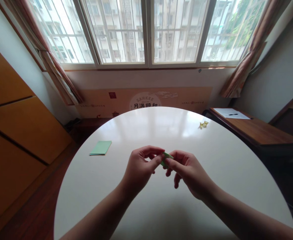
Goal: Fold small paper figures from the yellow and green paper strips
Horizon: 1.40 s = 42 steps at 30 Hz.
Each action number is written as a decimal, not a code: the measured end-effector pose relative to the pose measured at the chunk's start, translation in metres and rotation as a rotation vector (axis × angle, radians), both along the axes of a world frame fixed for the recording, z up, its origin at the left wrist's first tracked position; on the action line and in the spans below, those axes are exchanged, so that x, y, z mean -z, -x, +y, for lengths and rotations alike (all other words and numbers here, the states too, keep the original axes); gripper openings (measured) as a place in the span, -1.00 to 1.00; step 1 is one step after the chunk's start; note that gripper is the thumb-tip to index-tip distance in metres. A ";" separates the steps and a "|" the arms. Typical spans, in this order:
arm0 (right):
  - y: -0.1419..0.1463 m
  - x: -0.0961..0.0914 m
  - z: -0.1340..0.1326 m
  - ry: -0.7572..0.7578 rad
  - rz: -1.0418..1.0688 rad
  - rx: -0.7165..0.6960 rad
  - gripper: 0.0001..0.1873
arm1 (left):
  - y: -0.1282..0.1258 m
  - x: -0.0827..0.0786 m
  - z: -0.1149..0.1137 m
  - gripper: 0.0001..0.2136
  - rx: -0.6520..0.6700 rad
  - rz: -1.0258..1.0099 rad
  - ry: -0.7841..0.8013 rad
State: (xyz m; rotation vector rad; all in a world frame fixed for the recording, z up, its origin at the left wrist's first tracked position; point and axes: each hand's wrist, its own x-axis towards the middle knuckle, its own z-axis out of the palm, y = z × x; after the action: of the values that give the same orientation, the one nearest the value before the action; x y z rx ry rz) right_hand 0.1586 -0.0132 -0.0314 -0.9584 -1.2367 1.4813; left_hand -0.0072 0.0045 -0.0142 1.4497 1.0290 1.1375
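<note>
Over the middle of a round white table, a small folded piece of green paper (168, 155) is pinched between both hands. My left hand (143, 163) grips its left side with thumb and index finger. From the other side, my right hand (182, 165) holds it between thumb and index finger, its lower fingers curled loosely beneath. Fingers cover much of the paper, so its exact folded shape cannot be made out. Off to the left lies a stack of light green paper sheets (101, 147).
Small yellow folded paper figures (203, 124) stand at the far right of the white table (86, 196). Beyond its right edge is a brown wooden desk (268, 128) with a white sheet (231, 113) and a dark pen. Windows and curtains are behind.
</note>
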 end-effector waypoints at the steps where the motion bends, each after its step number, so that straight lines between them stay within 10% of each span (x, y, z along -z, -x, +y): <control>1: 0.000 -0.001 -0.001 -0.010 -0.002 0.001 -0.68 | 0.000 0.000 -0.001 -0.85 -0.018 0.023 -0.058; 11: -0.004 -0.007 -0.008 -0.135 -0.045 0.059 -0.70 | 0.000 -0.009 -0.012 -0.92 -0.019 0.116 -0.369; 25: -0.009 -0.009 -0.015 -0.208 -0.132 0.103 -0.80 | 0.002 -0.014 -0.008 -0.86 0.094 0.093 -0.069; 42: -0.011 -0.009 -0.006 -0.198 -0.150 0.055 -0.76 | 0.010 -0.013 -0.004 -0.89 0.037 0.268 -0.171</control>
State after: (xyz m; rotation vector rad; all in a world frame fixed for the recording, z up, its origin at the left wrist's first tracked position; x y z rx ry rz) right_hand 0.1694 -0.0189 -0.0223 -0.9757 -1.4248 1.2363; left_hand -0.0168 0.0005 -0.0015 1.7864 1.1035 1.0439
